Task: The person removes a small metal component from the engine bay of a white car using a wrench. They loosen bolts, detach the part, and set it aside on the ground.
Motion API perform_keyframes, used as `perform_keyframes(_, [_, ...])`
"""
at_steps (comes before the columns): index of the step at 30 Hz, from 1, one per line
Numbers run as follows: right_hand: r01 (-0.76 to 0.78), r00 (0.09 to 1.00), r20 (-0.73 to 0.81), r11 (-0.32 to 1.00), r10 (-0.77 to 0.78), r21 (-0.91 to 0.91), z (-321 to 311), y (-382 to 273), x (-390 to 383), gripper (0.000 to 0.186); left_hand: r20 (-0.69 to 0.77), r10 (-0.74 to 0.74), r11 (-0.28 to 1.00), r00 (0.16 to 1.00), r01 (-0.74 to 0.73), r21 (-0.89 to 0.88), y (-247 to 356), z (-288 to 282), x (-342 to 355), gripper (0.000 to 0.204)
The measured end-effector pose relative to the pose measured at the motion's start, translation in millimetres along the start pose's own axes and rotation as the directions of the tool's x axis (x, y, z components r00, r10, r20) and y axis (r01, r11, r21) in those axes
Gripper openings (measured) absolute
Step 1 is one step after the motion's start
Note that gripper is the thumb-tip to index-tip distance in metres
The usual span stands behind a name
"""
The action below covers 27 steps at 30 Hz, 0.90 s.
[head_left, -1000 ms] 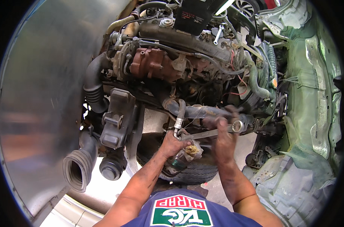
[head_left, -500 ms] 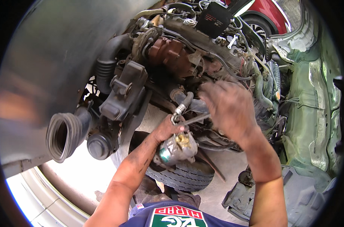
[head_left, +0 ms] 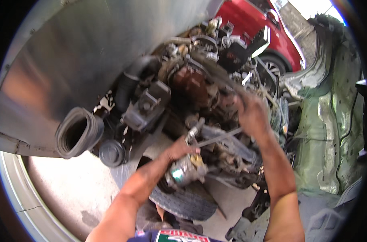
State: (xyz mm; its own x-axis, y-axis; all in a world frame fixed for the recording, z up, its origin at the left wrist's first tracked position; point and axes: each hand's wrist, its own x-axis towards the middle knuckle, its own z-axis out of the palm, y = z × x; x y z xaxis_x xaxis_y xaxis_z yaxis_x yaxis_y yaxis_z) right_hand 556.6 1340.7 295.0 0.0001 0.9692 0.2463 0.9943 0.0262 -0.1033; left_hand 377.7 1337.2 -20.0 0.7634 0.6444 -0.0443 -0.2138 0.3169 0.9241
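My left hand [head_left: 182, 148] is closed around the near end of a long metal wrench [head_left: 220, 137], right by a hose fitting [head_left: 195, 130]. Just below those fingers sits a silvery cylindrical compressor [head_left: 186, 172] with a green label and a yellowish patch on top. The wrench slants up to the right, its far end close under my right wrist. Smeared by motion, my right hand [head_left: 253, 115] is raised in front of the engine [head_left: 191, 86]; its fingers are too blurred to tell whether they hold anything.
Left of the engine are a black air duct [head_left: 79, 132], a dark box [head_left: 148, 105] and a round cap [head_left: 112, 153]. A tire [head_left: 183, 203] lies below the compressor. Green body panels [head_left: 312, 137] stand on the right, a red car [head_left: 248, 20] behind. An open-end wrench [head_left: 247, 78] rests on the engine.
The view has tilted, so the engine sits lower in it. My right hand, above the wrench's far end before, is now nearer the engine; my left hand stays at the fitting.
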Motion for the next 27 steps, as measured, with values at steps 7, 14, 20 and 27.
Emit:
perform_keyframes(7, [0.515,0.850,-0.015,0.838,-0.526,-0.181,24.6,25.3,-47.0,0.023,-0.009,-0.024,0.999,1.000,0.024,-0.045,-1.9,-2.7,0.5,0.041])
perform_keyframes(14, [0.595,0.773,-0.169,0.791,-0.612,-0.144,-64.5,-71.0,-36.0,0.032,0.031,0.009,1.000,0.999,-0.009,-0.003,-7.6,-5.1,3.4,0.042])
perform_keyframes(20, [0.282,0.959,0.110,0.904,-0.260,-0.320,58.2,24.6,-29.2,0.015,-0.033,0.007,0.981,0.999,0.000,0.193,0.9,-17.6,8.8,0.042])
perform_keyframes(27, [0.475,0.862,-0.149,0.874,-0.485,-0.098,-6.8,5.6,-43.4,0.030,0.053,0.016,0.998,0.998,-0.019,0.053,-8.4,-23.3,3.1,0.031])
